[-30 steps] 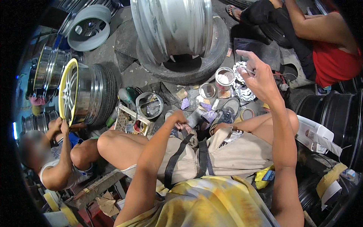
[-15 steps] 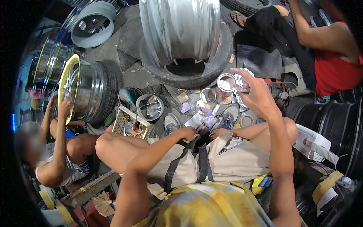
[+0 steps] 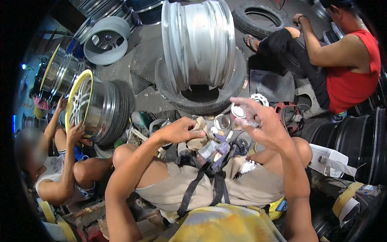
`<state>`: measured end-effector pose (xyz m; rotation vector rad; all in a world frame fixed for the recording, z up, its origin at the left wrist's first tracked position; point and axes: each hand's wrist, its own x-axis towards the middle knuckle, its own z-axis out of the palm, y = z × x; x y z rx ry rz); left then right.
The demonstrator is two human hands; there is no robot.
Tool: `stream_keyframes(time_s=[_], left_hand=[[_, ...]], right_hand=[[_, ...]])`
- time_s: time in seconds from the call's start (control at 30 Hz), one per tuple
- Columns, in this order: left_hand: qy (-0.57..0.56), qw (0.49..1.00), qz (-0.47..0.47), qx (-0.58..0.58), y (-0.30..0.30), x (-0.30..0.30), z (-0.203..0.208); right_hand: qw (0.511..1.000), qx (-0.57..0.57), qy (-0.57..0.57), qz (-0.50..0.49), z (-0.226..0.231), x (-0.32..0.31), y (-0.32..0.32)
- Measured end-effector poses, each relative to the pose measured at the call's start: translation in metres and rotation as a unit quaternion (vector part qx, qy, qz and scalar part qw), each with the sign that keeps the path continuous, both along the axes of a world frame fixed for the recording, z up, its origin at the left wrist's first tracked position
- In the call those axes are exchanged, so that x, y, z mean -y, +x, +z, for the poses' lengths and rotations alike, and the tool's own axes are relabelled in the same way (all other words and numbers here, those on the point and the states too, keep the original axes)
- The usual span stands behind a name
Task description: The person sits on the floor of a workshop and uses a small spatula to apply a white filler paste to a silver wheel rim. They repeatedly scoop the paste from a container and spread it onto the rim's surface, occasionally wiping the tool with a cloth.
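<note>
My left hand (image 3: 180, 131) is bent at the fingers round a crumpled beige cloth (image 3: 197, 139), its thumb lying across the front. My right hand (image 3: 262, 125) is raised over my right knee, dusty at the fingertips, with fingers stretched apart and nothing clear between them. Just beyond its fingers is an open can with white contents (image 3: 238, 110). Left of that can sits a round clear-looking container (image 3: 222, 122). Ahead, a grey, patchy wheel rim (image 3: 199, 44) stands upright on a tyre (image 3: 177, 99) lying flat.
At left a person holds a yellow-edged rim (image 3: 80, 97) with a tyre on it. A co-worker in red (image 3: 350, 72) sits at far right. Near my feet lie purple scraps (image 3: 221, 153) and a metal bowl (image 3: 159, 126). Black rims (image 3: 346, 141) and a white plastic container (image 3: 328, 157) are at right.
My left hand has risen from my lap and moved forward-left, the beige cloth now showing in it. My right hand has come lower and nearer, its fingers spread. The view has shifted.
</note>
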<state>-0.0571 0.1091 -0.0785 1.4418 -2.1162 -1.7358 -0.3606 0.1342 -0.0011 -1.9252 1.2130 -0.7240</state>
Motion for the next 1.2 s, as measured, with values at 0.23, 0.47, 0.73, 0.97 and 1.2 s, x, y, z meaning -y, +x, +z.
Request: stream_keyframes(time_s=[0.23,0.47,0.73,0.97,1.2], left_hand=[[0.093,0.926,0.258,-0.258,-0.013,0.011,0.033],[0.066,0.911,0.160,-0.373,-0.024,0.010,0.066],[-0.129,0.923,0.165,-0.324,-0.045,-0.003,0.071],[-0.270,0.905,0.129,-0.303,-0.040,-0.012,0.075],[-0.105,0.890,0.168,-0.411,-0.034,-0.018,0.075]], right_hand=[[0.964,0.207,0.164,0.020,-0.012,0.001,0.015],[0.843,0.401,0.358,0.002,-0.023,0.009,0.033],[0.788,0.439,0.431,-0.034,-0.037,0.002,0.039],[0.813,0.411,0.412,0.015,-0.035,0.005,0.043],[0.816,0.439,0.376,0.011,-0.021,0.005,0.051]])
